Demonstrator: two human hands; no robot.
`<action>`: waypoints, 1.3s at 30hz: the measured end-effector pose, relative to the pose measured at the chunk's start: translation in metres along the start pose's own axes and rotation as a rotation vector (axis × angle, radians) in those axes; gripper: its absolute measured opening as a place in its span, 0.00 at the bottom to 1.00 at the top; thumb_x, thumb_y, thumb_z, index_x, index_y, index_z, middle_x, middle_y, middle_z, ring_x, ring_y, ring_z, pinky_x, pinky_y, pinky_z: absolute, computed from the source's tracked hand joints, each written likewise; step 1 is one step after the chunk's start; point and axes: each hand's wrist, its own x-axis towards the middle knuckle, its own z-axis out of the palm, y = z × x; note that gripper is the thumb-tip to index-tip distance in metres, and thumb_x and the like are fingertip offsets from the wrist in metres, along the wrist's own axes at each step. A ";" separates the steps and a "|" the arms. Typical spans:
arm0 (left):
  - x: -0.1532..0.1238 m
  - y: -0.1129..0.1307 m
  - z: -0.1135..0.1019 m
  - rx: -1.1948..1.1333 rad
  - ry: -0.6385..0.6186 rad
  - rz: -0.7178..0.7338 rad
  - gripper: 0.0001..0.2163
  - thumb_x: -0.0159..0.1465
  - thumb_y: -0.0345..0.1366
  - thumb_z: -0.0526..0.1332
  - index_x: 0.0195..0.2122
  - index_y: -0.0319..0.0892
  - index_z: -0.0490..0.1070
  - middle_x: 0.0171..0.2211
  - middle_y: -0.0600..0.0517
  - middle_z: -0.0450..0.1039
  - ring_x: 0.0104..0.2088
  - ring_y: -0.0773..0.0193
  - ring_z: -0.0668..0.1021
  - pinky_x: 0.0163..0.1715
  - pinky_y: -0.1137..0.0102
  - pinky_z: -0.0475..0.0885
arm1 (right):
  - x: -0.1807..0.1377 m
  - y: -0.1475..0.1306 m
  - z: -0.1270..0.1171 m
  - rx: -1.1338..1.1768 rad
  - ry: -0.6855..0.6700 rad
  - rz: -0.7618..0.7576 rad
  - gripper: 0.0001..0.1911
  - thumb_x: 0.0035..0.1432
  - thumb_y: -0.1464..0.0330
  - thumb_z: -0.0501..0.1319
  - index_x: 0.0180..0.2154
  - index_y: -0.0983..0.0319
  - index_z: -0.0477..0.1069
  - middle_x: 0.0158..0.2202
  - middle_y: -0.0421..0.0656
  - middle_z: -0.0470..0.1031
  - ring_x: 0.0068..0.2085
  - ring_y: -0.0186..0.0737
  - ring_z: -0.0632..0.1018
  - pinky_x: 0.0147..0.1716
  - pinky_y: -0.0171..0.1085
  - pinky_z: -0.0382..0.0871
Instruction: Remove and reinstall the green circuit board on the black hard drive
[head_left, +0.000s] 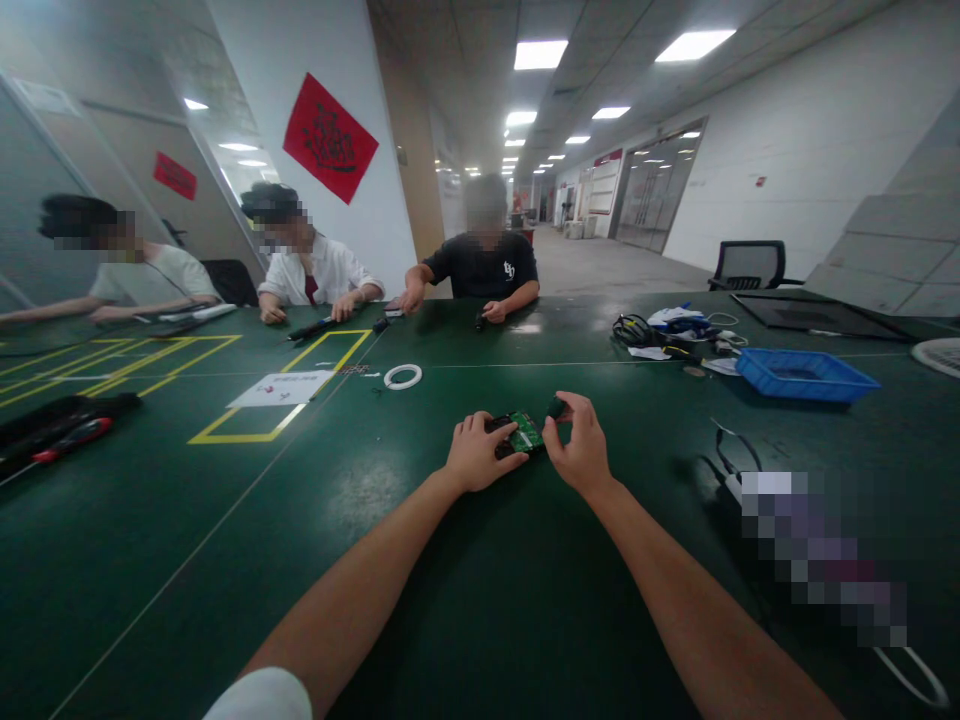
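In front of me on the green table lies a small black device with a green circuit board [528, 432], possibly a hard drive. My left hand [475, 452] steadies it from the left, with its thumb along the near edge and its fingers over the board. Just off the device's right end, my right hand [581, 445] pinches a small dark piece [556, 407] between thumb and fingertips. The piece is held slightly above the board, and its kind is too small to make out. The left fingers cover part of the device.
A blue tray [806, 376] stands at the right, near tangled cables [637, 333]. A blurred-out object [821, 550] with cords lies closer on that side. White ring [403, 376], paper sheet [281, 388] and yellow tape are to the left. Several people sit across the table.
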 end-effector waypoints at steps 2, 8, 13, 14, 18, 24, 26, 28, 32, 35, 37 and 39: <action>0.000 0.000 0.000 -0.001 0.002 -0.001 0.32 0.60 0.65 0.58 0.63 0.59 0.68 0.57 0.45 0.61 0.54 0.45 0.66 0.54 0.52 0.61 | -0.001 0.002 0.001 0.012 -0.003 0.035 0.24 0.65 0.67 0.59 0.60 0.59 0.59 0.52 0.51 0.70 0.42 0.43 0.77 0.43 0.46 0.78; 0.000 -0.001 0.001 -0.016 0.015 0.005 0.32 0.60 0.65 0.57 0.63 0.59 0.67 0.56 0.45 0.61 0.54 0.45 0.66 0.54 0.52 0.61 | 0.000 0.001 0.001 -0.004 0.014 0.047 0.23 0.64 0.63 0.62 0.58 0.59 0.61 0.49 0.50 0.70 0.41 0.43 0.77 0.39 0.45 0.79; -0.001 -0.002 0.002 -0.022 0.034 0.012 0.32 0.61 0.66 0.57 0.62 0.59 0.68 0.56 0.44 0.61 0.54 0.45 0.66 0.54 0.52 0.61 | -0.002 0.002 0.003 0.080 0.004 0.046 0.25 0.66 0.66 0.59 0.62 0.60 0.56 0.55 0.53 0.70 0.46 0.44 0.79 0.45 0.46 0.79; -0.001 -0.002 0.002 -0.024 0.035 0.014 0.32 0.61 0.66 0.57 0.62 0.59 0.68 0.56 0.44 0.61 0.54 0.45 0.66 0.54 0.52 0.61 | -0.002 0.002 0.004 0.076 0.004 0.053 0.25 0.66 0.66 0.59 0.62 0.60 0.57 0.54 0.52 0.71 0.45 0.44 0.80 0.44 0.46 0.79; 0.000 -0.002 0.002 -0.034 0.035 0.017 0.32 0.61 0.66 0.56 0.62 0.59 0.68 0.56 0.44 0.61 0.54 0.45 0.66 0.54 0.51 0.62 | -0.001 0.002 0.001 0.001 0.001 0.041 0.24 0.65 0.63 0.61 0.60 0.58 0.62 0.50 0.50 0.71 0.42 0.43 0.78 0.42 0.46 0.80; -0.001 -0.001 0.000 -0.037 0.024 0.003 0.33 0.59 0.67 0.58 0.62 0.59 0.68 0.56 0.45 0.61 0.54 0.45 0.66 0.55 0.51 0.62 | -0.001 0.000 0.004 0.046 0.016 0.031 0.26 0.65 0.67 0.59 0.63 0.60 0.58 0.56 0.53 0.68 0.46 0.43 0.78 0.44 0.45 0.79; -0.001 -0.001 0.000 -0.034 0.025 0.000 0.33 0.59 0.67 0.57 0.62 0.59 0.68 0.56 0.45 0.61 0.54 0.45 0.66 0.55 0.51 0.62 | -0.002 0.000 0.005 0.051 0.021 0.046 0.27 0.65 0.67 0.60 0.63 0.60 0.57 0.55 0.52 0.69 0.44 0.43 0.79 0.44 0.45 0.80; -0.001 -0.001 0.000 -0.032 0.028 0.000 0.33 0.60 0.67 0.56 0.62 0.59 0.68 0.56 0.44 0.61 0.54 0.45 0.66 0.54 0.51 0.62 | -0.002 0.000 0.004 0.019 0.022 0.051 0.26 0.64 0.65 0.61 0.61 0.60 0.60 0.53 0.51 0.70 0.42 0.43 0.78 0.42 0.45 0.80; 0.000 -0.002 0.001 -0.031 0.029 -0.005 0.33 0.59 0.68 0.56 0.62 0.60 0.68 0.56 0.45 0.61 0.54 0.45 0.66 0.54 0.51 0.62 | -0.002 -0.001 0.003 -0.003 0.004 0.037 0.25 0.64 0.64 0.61 0.60 0.58 0.62 0.52 0.51 0.69 0.41 0.43 0.77 0.41 0.46 0.80; 0.000 -0.002 0.001 -0.034 0.027 -0.003 0.33 0.59 0.68 0.56 0.62 0.60 0.68 0.56 0.45 0.61 0.54 0.45 0.66 0.54 0.51 0.62 | -0.004 -0.001 0.005 0.023 -0.025 0.055 0.27 0.65 0.66 0.59 0.64 0.58 0.57 0.53 0.52 0.69 0.43 0.45 0.78 0.44 0.48 0.79; 0.000 -0.002 0.000 -0.035 0.029 -0.001 0.33 0.59 0.68 0.55 0.62 0.60 0.68 0.56 0.45 0.61 0.54 0.45 0.66 0.54 0.51 0.62 | -0.004 0.000 0.006 0.027 -0.040 0.071 0.29 0.65 0.66 0.59 0.64 0.59 0.56 0.52 0.52 0.70 0.43 0.45 0.78 0.44 0.48 0.79; 0.000 -0.002 0.000 -0.033 0.030 -0.002 0.33 0.60 0.68 0.56 0.62 0.60 0.68 0.56 0.45 0.61 0.54 0.45 0.66 0.54 0.51 0.62 | -0.005 0.000 0.006 0.016 -0.045 0.074 0.28 0.65 0.65 0.60 0.64 0.59 0.57 0.50 0.51 0.70 0.40 0.44 0.78 0.42 0.47 0.79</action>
